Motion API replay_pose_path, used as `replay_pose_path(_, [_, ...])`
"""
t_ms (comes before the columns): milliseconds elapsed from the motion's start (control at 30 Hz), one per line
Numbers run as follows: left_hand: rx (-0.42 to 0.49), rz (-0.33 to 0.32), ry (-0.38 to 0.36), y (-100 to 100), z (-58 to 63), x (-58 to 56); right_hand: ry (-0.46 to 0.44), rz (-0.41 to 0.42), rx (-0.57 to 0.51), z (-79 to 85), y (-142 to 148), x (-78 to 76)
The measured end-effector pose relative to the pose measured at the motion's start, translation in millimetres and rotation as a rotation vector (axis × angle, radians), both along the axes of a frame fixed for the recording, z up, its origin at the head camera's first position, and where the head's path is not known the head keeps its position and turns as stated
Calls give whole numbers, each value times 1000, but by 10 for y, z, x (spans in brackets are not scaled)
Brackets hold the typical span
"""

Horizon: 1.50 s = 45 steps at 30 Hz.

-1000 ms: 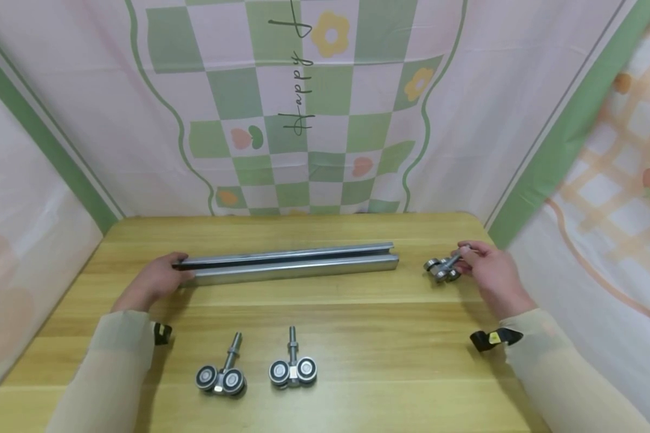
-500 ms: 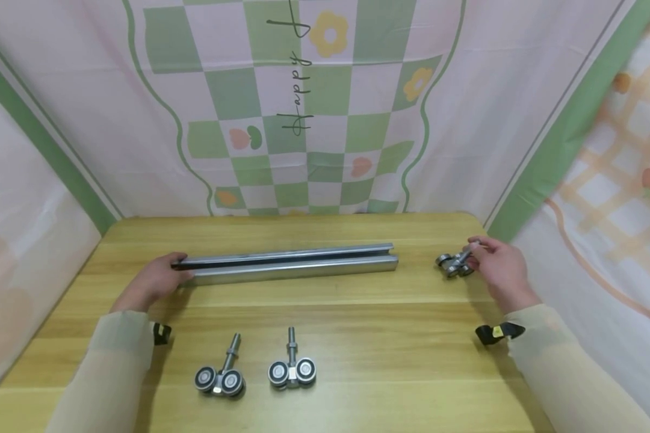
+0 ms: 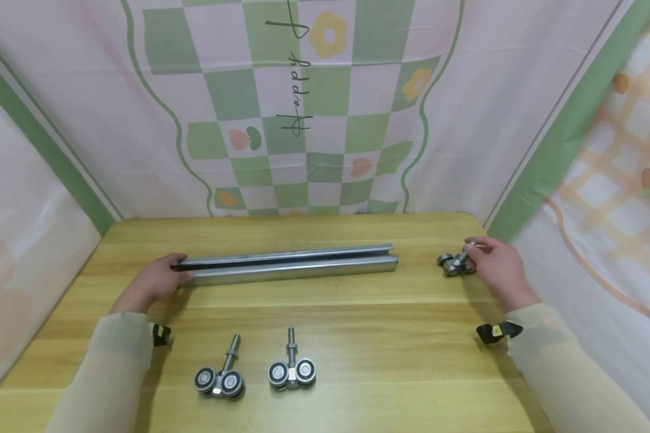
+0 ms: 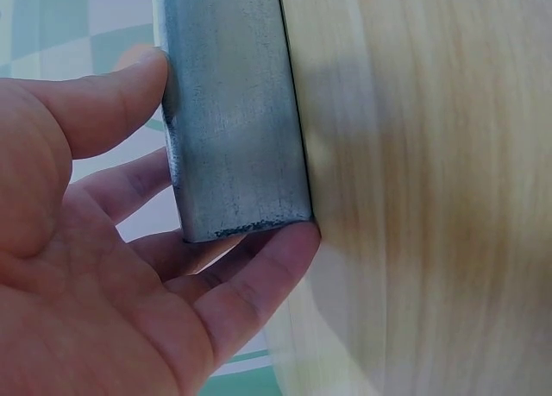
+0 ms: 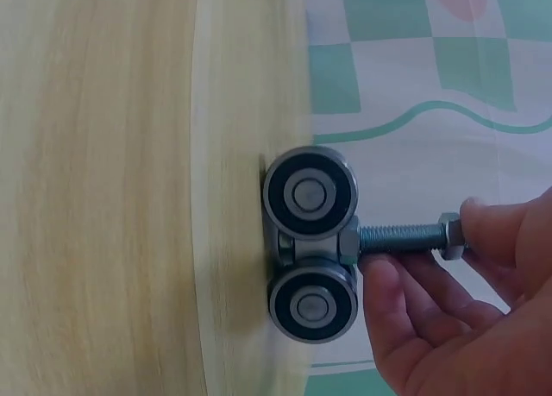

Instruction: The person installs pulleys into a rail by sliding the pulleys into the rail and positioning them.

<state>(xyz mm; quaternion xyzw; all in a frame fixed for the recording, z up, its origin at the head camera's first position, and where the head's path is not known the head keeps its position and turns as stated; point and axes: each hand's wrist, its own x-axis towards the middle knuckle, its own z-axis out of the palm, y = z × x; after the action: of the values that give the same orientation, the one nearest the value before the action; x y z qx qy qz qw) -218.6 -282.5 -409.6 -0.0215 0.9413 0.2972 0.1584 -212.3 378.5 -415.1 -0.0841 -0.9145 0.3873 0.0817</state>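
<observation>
A grey metal C-channel track [image 3: 303,269] lies lengthwise on the table, its slot facing up. My left hand [image 3: 159,279] grips the track's left end; in the left wrist view the thumb is at the track's upper edge and the fingers [image 4: 259,292] curl under its end. To the right of the track, my right hand [image 3: 498,267] pinches the threaded bolt of a roller trolley [image 3: 455,263]. The right wrist view shows the trolley's wheels [image 5: 310,193] at the table surface and the bolt [image 5: 401,238] standing up between thumb and fingers.
Two more roller trolleys, a left one [image 3: 219,380] and a right one [image 3: 292,370], lie near the table's front with their bolts pointing away. The wooden table [image 3: 384,337] ends at a patterned curtain [image 3: 330,138] behind and at both sides.
My right hand has shifted a little to the right with the trolley, farther from the track, and has turned it slightly. The left hand and the track have stayed in place.
</observation>
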Motion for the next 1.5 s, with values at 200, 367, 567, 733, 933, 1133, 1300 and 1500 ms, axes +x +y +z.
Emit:
replay_pose_path(200, [18, 1, -6, -3, -6, -7, -23, 29, 38, 11, 14, -12])
replay_pose_path(367, [30, 6, -12, 6, -12, -18, -35, 32, 48, 6, 8, -24])
replay_pose_path(567, [33, 9, -14, 15, -7, -12, -50, 47, 46, 12, -45, -50])
replay_pose_path(733, [39, 13, -19, 22, 3, -8, -48, 68, 41, 25, -88, -66])
replay_pose_path(933, [40, 1, -14, 17, 6, -32, -44, 80, 29, 4, -130, -94])
replay_pose_path(1133, [49, 0, -23, 8, -2, -67, -27, 78, 39, -7, -214, -114])
replay_pose_path(1300, [50, -9, -18, -1, -17, -94, -17, 67, 22, -2, -307, -117])
replay_pose_path(1500, [61, -9, -17, -11, -36, -127, -12, 75, 1, 3, -387, -120])
